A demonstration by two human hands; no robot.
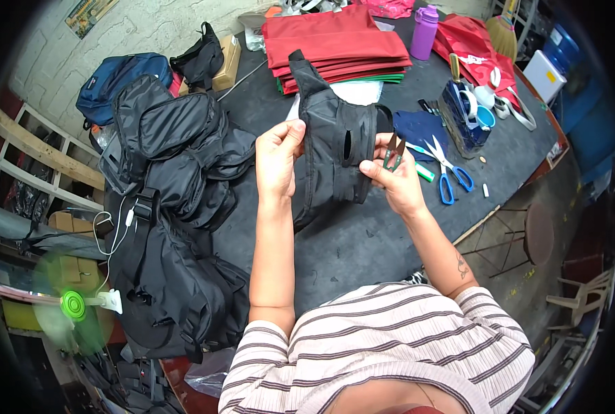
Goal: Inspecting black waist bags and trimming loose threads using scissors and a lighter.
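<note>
Raised over the dark table is a black fabric bag (328, 148) with a strap at its top and an open slit on its front. My left hand (278, 155) pinches its left edge between thumb and fingers. On the other side, my right hand (398, 181) grips the bag's right edge. Thread snips (393, 153) with dark, pointed blades also sit in my right hand, blades pointing up and away. The fingers behind the bag are partly hidden.
Black bags (173, 138) are heaped on the left, near a spinning green fan (74, 306). Folded red fabric (331, 45) is stacked at the back, beside a purple bottle (425, 33). Blue-handled scissors (449, 169) and a dark tool holder (461, 124) lie to the right.
</note>
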